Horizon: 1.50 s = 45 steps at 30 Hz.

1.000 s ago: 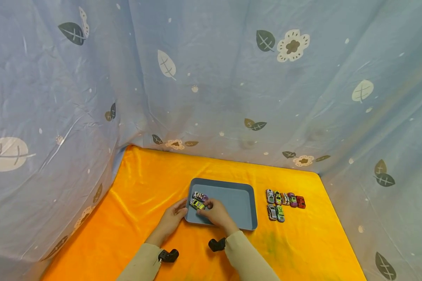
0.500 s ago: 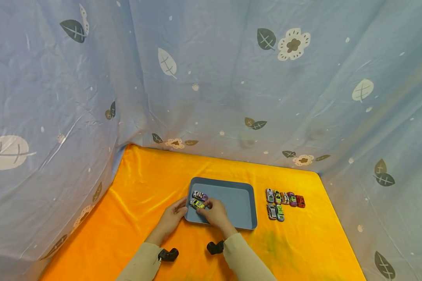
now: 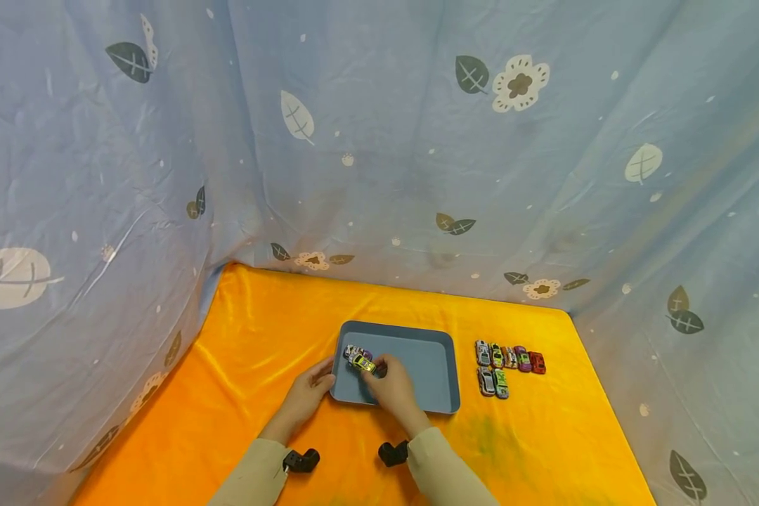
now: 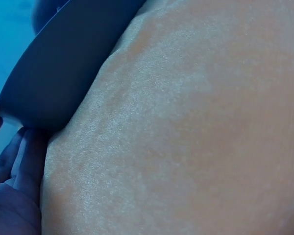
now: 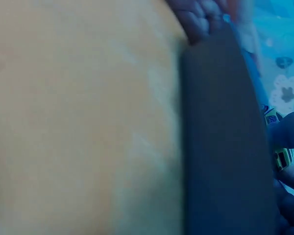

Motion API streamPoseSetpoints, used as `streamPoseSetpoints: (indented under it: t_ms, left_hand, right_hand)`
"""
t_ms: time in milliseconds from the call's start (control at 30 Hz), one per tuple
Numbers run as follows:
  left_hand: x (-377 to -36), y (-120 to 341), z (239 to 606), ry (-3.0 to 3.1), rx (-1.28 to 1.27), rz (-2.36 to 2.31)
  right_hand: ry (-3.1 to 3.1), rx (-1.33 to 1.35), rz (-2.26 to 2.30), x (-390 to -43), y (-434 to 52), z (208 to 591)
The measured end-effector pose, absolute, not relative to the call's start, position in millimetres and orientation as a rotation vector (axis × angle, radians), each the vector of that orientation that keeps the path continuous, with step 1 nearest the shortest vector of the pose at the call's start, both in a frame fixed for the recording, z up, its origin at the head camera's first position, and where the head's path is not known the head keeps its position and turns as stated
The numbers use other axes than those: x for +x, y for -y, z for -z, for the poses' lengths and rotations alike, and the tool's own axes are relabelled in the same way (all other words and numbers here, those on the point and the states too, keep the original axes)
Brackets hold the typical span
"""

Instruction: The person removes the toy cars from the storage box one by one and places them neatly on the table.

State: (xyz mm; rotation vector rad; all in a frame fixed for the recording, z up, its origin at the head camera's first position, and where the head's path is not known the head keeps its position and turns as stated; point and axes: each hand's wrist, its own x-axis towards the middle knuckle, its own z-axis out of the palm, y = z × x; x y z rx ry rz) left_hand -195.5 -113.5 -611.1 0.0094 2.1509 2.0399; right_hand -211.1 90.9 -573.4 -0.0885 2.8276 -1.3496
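My right hand (image 3: 393, 388) pinches a yellow toy car (image 3: 362, 362) over the left part of a grey-blue tray (image 3: 422, 344). In the right wrist view, the thumb and a finger hold that yellow car (image 5: 283, 159) behind the tray's wall (image 5: 225, 132). Just behind it in the head view, a purple-and-white toy car (image 3: 352, 351) lies in the tray, partly covered by the yellow one. My left hand (image 3: 306, 393) holds the tray at its left front corner; in the left wrist view its fingers (image 4: 29, 161) lie against the outer wall, with the thumb at the rim.
To the right of the tray, several toy cars stand in two rows on the orange cloth (image 3: 278, 309), among them a red car (image 3: 537, 362) and a green car (image 3: 501, 384). A patterned blue-grey curtain (image 3: 379, 154) surrounds the cloth at the back and sides.
The yellow car has shifted slightly right and up with my right hand, now overlapping the purple-and-white car. My left hand stays at the tray's corner.
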Motion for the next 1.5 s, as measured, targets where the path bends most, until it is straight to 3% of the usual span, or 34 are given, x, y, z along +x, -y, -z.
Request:
streamPoseSetpoints:
  t_ms: [367, 1500]
  left_hand:
    - [-195, 113, 613, -2.135, 0.000, -2.040]
    - [-196, 114, 614, -2.146, -0.002, -2.027]
  right_hand:
    - [-2.847, -0.028, 1.472, -213, -144, 553]
    - [-2.934, 0.640, 1.494, -181, -312, 578]
